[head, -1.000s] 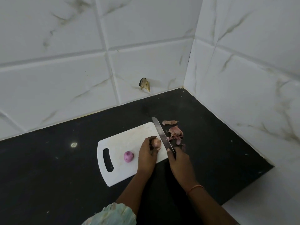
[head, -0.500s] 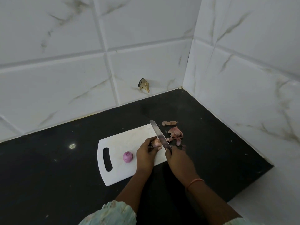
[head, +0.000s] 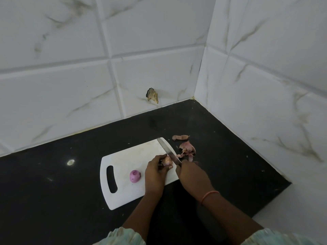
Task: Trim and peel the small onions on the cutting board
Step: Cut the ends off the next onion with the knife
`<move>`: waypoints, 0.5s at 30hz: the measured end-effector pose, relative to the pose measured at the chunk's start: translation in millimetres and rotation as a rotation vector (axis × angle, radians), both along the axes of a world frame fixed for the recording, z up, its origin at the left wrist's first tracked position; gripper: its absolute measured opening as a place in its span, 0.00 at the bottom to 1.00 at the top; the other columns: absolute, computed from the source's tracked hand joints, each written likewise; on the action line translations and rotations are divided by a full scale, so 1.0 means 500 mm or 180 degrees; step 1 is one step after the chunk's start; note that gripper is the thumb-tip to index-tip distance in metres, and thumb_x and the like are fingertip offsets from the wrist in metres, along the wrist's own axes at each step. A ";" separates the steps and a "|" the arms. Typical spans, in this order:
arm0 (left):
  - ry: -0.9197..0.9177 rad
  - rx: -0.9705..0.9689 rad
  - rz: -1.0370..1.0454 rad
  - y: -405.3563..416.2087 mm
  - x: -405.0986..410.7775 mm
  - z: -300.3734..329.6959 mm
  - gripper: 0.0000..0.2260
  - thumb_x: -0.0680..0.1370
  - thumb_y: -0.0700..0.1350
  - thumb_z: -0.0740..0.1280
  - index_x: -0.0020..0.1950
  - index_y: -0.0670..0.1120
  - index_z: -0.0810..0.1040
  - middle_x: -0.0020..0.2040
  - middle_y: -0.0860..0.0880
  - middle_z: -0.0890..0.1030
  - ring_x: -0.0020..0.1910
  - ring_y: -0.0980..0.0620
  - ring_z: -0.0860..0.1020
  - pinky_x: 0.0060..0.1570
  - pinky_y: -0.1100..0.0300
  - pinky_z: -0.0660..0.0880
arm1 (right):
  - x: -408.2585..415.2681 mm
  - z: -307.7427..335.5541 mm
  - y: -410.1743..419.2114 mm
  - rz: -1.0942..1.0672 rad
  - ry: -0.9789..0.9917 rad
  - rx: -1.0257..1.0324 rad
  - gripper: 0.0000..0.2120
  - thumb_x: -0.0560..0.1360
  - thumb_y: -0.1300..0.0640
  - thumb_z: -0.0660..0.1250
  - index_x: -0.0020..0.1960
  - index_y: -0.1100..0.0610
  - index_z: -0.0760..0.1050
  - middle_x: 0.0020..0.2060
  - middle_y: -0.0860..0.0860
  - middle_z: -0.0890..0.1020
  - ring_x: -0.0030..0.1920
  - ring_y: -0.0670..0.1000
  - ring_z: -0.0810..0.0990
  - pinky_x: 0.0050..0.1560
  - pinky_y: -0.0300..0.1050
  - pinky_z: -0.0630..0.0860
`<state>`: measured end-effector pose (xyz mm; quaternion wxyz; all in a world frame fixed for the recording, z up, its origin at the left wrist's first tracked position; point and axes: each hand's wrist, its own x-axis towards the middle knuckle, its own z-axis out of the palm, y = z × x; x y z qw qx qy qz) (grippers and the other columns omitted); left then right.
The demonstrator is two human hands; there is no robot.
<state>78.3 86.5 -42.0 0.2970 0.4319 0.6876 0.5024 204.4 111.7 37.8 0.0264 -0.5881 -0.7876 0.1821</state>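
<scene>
Fingers of the left hand point(head: 155, 172) were curled round an unpeeled small onion point(head: 167, 160), pinning it on the cutting board point(head: 123, 156) near its right edge — probably to steady it for trimming. Right hand point(head: 192, 177) was closed on the handle of a knife point(head: 168, 152), blade against the onion's right side. One peeled purple onion point(head: 135, 176) lay mid-board, apart. Loose skins point(head: 185, 148) lay off-board on the black counter point(head: 53, 200) — seemingly discards.

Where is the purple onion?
The small peeled purple onion sits on the white plastic cutting board, between its handle slot and the left hand.
</scene>
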 end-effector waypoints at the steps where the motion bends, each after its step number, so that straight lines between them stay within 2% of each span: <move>1: 0.0012 0.0011 0.0004 0.001 0.001 -0.002 0.15 0.76 0.41 0.72 0.57 0.59 0.77 0.53 0.61 0.81 0.53 0.62 0.78 0.53 0.68 0.74 | 0.000 -0.002 0.001 0.0003 0.0004 -0.0013 0.14 0.83 0.51 0.53 0.57 0.58 0.73 0.46 0.52 0.77 0.53 0.53 0.80 0.46 0.44 0.70; 4: 0.0041 -0.0005 0.0046 0.003 0.002 -0.006 0.14 0.76 0.42 0.71 0.58 0.59 0.78 0.54 0.59 0.80 0.54 0.59 0.77 0.55 0.65 0.74 | -0.007 -0.007 0.006 0.0014 -0.0024 0.0039 0.14 0.83 0.51 0.53 0.57 0.58 0.73 0.51 0.54 0.80 0.53 0.53 0.80 0.45 0.43 0.68; 8: 0.0177 -0.0019 0.0025 0.002 0.002 -0.007 0.14 0.76 0.43 0.71 0.59 0.58 0.78 0.56 0.58 0.80 0.54 0.58 0.76 0.56 0.63 0.74 | 0.003 -0.026 0.001 -0.0035 0.0082 -0.0044 0.14 0.83 0.50 0.53 0.56 0.57 0.73 0.43 0.50 0.77 0.43 0.50 0.77 0.44 0.44 0.73; 12: 0.0173 -0.0006 0.0001 0.002 0.002 -0.007 0.14 0.76 0.43 0.71 0.58 0.57 0.78 0.55 0.57 0.80 0.54 0.60 0.77 0.56 0.62 0.75 | 0.010 -0.036 0.001 -0.0073 0.0087 -0.0123 0.13 0.83 0.50 0.53 0.57 0.55 0.72 0.47 0.51 0.80 0.43 0.50 0.78 0.44 0.45 0.74; 15: 0.0215 -0.0007 -0.0015 -0.006 0.007 -0.002 0.15 0.77 0.42 0.71 0.57 0.60 0.76 0.55 0.58 0.79 0.54 0.60 0.77 0.55 0.66 0.73 | 0.004 -0.050 -0.003 -0.0107 0.0116 -0.0324 0.13 0.82 0.50 0.53 0.58 0.56 0.71 0.49 0.53 0.81 0.46 0.51 0.80 0.45 0.46 0.74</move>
